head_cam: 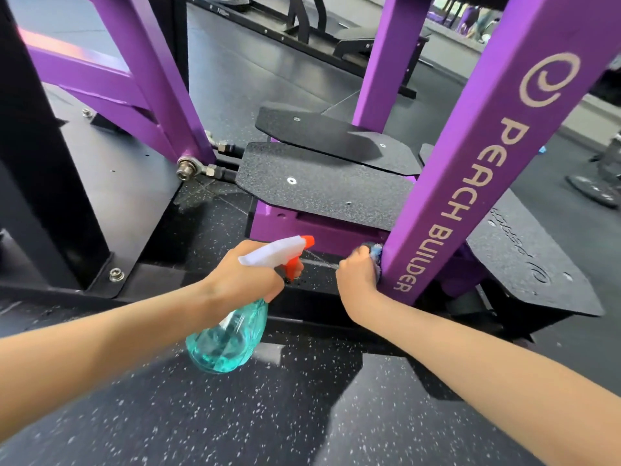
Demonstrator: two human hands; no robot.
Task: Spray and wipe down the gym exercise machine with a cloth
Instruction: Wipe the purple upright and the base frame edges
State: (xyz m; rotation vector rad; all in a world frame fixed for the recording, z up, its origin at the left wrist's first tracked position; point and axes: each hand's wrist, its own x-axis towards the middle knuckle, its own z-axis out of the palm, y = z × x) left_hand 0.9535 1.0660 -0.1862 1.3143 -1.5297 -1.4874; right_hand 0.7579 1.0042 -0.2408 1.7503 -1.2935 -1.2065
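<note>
The right hand (358, 274), fingers curled round a blue cloth (375, 252), presses it against the foot of the purple PEACH BUILDER post (470, 183). Left of the post, the left hand (248, 274) curls its fingers round the neck of a teal spray bottle (228, 338).

Floor (302, 415): black rubber w/ white speckle, tile seams visible near centre-left. Further back it reads plain dark grey w/ a slight sheen. Black bench frame (369, 45) top centre. Dark discs (594, 191) lie flat on the floor far right. Top right is blurred purple shapes, can't tell what. Light is even, shadows soft.
</note>
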